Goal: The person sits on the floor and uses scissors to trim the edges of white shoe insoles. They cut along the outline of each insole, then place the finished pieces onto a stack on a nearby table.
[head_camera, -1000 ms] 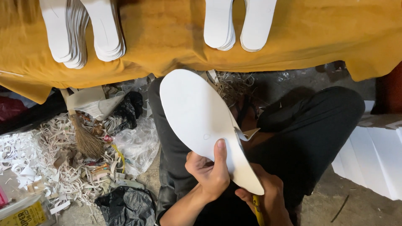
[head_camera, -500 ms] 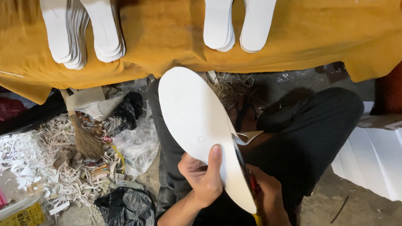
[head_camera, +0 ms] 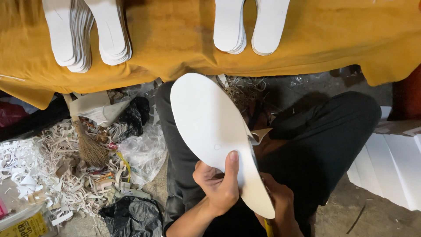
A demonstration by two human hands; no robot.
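The white insole (head_camera: pixel 210 127) sits above my lap, pinched in my left hand (head_camera: pixel 217 186), thumb flat on its face. My right hand (head_camera: pixel 278 204) is mostly hidden behind its edge; its grip I cannot tell. More insole stacks (head_camera: pixel 87 33) lie on the yellow-covered counter (head_camera: pixel 175 48).

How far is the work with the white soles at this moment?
Done, it appears: four stacks of cut white soles lie on the yellow cloth, and paper trimmings cover the floor. In hand: the left hand holds one white sole while the right hand trims its edge; a strip curls off. Left: the edge beyond that strip looks uncut, and white sheets wait at the right.
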